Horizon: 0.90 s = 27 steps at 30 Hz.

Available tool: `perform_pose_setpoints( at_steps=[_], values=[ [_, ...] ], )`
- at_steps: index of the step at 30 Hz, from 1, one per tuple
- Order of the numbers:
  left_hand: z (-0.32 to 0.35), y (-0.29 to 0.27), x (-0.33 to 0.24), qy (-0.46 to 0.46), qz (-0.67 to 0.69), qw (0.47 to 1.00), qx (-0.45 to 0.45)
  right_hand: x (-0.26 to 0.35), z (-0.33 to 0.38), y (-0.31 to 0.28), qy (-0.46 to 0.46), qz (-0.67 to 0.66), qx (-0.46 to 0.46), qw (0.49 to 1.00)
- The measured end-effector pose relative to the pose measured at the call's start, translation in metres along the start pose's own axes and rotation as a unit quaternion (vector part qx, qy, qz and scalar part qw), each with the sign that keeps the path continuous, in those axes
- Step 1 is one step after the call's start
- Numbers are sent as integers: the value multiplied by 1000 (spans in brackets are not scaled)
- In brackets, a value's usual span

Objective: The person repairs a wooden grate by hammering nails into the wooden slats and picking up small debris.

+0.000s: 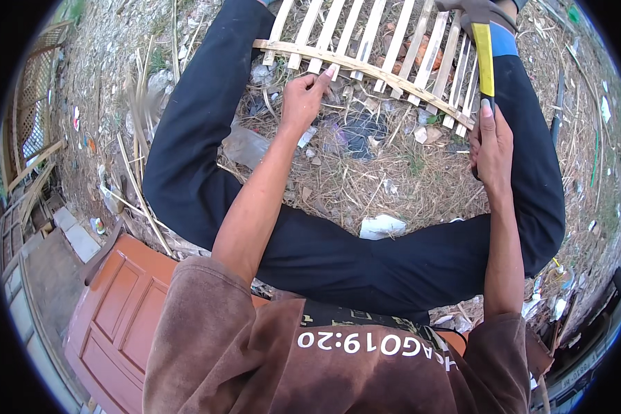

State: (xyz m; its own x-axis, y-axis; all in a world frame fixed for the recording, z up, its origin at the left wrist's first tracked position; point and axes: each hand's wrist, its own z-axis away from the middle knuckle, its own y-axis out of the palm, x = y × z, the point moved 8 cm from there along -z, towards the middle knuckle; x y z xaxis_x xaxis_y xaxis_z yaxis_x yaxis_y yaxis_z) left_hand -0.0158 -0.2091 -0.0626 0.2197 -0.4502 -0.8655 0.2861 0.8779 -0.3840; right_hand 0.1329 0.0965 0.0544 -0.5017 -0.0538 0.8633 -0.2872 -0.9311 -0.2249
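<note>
A panel of pale wooden slats [392,48] lies in front of me between my spread legs, crossed near its close end by a thin wooden strip [366,67]. My left hand [302,102] is closed at that end, its thumb on the end of one slat just below the strip. Its curled fingers are partly hidden. In my right hand [493,145] is a hammer [484,55], gripped by its yellow and black handle with the thumb along it. The dark hammer head points away from me, beside my right foot and beyond the right end of the strip.
My legs in dark trousers [193,152] bend around the panel. Dry grass, stones and a white scrap [382,227] cover the ground between them. Thin wooden sticks [143,193] lie on the left. A reddish-brown panelled wooden door [121,310] is behind me at the lower left.
</note>
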Motion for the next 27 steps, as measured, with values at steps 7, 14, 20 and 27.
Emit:
perform_pose_setpoints(
  at_steps=[7,14,20,27],
  values=[
    [-2,3,3,-37,-22,999,5,-2,4,17,-109,375,17,921],
    [-4,5,0,-35,-10,999,14,5,19,20,-158,274,-56,947],
    [-2,1,2,-33,-34,999,4,16,25,49,-171,396,51,901],
    [-1,-1,-1,-51,-37,998,7,-6,17,35,-149,443,15,884]
  ],
)
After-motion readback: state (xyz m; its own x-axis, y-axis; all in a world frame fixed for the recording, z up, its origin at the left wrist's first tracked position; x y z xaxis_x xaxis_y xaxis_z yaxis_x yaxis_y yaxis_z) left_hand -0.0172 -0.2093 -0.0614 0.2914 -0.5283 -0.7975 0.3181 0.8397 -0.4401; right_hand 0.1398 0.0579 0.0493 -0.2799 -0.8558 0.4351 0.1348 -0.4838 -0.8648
